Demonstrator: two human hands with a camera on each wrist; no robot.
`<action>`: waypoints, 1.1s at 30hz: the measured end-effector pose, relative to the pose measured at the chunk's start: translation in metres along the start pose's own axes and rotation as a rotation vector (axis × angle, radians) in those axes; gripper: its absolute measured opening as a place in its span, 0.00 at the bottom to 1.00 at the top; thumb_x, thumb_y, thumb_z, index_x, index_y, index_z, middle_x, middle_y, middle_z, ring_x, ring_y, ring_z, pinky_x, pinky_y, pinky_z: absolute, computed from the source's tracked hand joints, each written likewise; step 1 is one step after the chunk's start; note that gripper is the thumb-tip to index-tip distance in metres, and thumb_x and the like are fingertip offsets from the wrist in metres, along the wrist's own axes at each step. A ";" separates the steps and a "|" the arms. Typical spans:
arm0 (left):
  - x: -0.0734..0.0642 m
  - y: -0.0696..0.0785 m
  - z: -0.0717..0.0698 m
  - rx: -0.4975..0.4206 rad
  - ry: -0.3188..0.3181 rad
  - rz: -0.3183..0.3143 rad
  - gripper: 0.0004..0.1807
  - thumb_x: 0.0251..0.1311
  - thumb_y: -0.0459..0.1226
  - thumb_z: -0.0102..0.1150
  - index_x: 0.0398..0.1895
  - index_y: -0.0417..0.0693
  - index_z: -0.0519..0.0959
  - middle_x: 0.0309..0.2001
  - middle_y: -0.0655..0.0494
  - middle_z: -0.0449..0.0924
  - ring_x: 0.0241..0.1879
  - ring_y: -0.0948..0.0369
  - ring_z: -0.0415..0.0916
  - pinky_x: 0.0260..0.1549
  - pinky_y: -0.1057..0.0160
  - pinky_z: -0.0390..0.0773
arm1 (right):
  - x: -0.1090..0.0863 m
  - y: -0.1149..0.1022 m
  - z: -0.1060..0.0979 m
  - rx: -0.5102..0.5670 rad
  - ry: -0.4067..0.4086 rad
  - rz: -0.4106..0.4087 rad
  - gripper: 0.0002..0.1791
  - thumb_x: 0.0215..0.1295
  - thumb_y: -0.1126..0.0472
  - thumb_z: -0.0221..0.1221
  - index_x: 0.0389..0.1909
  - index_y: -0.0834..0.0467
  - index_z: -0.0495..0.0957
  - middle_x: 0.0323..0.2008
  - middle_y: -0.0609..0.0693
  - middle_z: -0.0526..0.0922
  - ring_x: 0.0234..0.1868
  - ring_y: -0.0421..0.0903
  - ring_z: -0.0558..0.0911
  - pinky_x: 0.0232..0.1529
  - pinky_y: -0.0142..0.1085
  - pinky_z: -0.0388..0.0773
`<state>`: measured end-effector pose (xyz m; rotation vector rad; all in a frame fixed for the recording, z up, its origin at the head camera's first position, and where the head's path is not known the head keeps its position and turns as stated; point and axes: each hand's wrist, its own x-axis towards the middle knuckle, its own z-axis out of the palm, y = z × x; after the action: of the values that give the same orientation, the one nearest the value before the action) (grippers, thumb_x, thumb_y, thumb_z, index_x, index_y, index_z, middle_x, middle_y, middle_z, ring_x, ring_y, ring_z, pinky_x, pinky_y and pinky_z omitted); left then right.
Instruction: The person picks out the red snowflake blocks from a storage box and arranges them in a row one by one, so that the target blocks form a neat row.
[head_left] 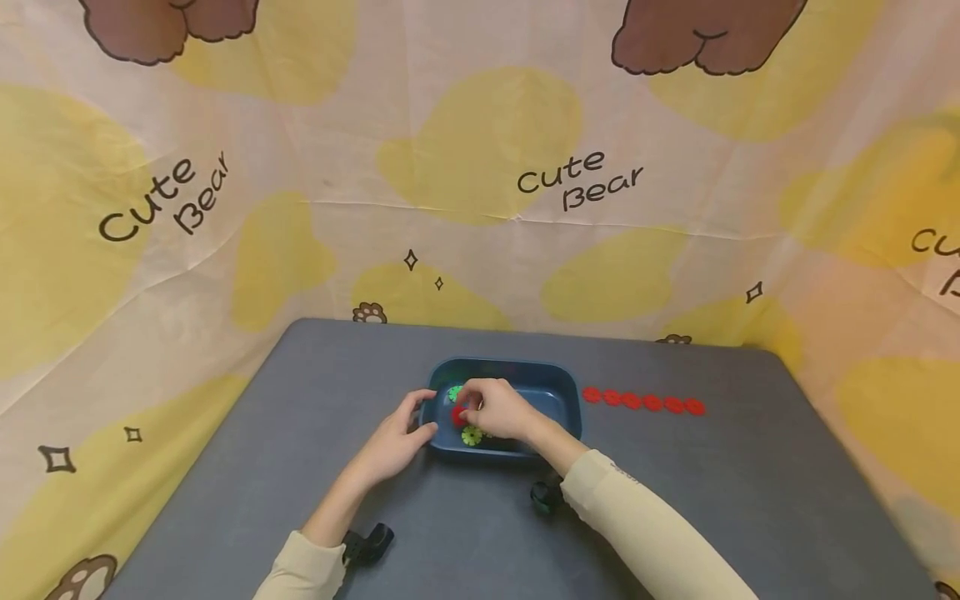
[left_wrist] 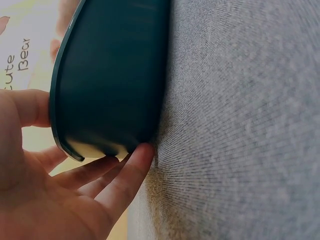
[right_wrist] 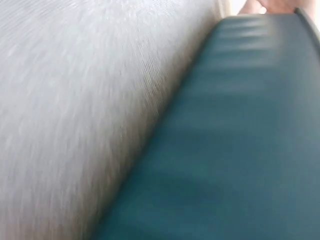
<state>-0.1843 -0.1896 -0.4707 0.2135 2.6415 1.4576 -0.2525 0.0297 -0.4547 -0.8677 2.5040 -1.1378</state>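
Note:
A dark blue rectangular tray stands on the table. My left hand rests at its left end. In the left wrist view, the thumb of my left hand touches the rim and the long fingers lie nearly straight along the end wall. My right hand reaches into the tray with curled fingers, pinching a red notched plastic disc. Near those fingertips lie a green disc and a yellow-green disc; the hand partly covers the tray's contents. The right wrist view shows mostly the tray's outer wall, blurred.
Several red discs form a row on the grey table, right of the tray. Dark wrist-worn devices show beside both forearms. A printed cloth hangs around the back and sides of the table.

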 end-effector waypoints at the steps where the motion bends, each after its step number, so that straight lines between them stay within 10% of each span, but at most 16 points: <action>1: 0.000 0.000 0.000 0.003 0.001 -0.003 0.28 0.72 0.38 0.55 0.73 0.51 0.63 0.73 0.35 0.63 0.69 0.37 0.65 0.64 0.34 0.65 | -0.003 0.000 -0.004 0.008 0.001 0.001 0.09 0.66 0.66 0.63 0.47 0.57 0.82 0.28 0.45 0.79 0.24 0.42 0.76 0.28 0.35 0.77; 18: -0.001 0.000 -0.001 0.027 0.004 -0.010 0.28 0.72 0.40 0.54 0.73 0.53 0.63 0.73 0.35 0.61 0.69 0.36 0.65 0.63 0.35 0.67 | -0.059 0.013 -0.068 0.033 0.133 -0.002 0.07 0.68 0.62 0.64 0.45 0.56 0.83 0.29 0.44 0.80 0.26 0.44 0.76 0.28 0.37 0.75; 33: 0.000 -0.003 0.000 0.032 0.002 -0.002 0.28 0.73 0.39 0.54 0.73 0.52 0.62 0.74 0.35 0.61 0.71 0.36 0.63 0.65 0.35 0.65 | -0.115 0.067 -0.117 0.089 0.288 0.136 0.07 0.68 0.64 0.64 0.45 0.60 0.83 0.35 0.57 0.84 0.31 0.57 0.83 0.33 0.46 0.84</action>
<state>-0.1846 -0.1911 -0.4730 0.2125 2.6668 1.4167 -0.2429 0.2043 -0.4295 -0.5327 2.6631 -1.4011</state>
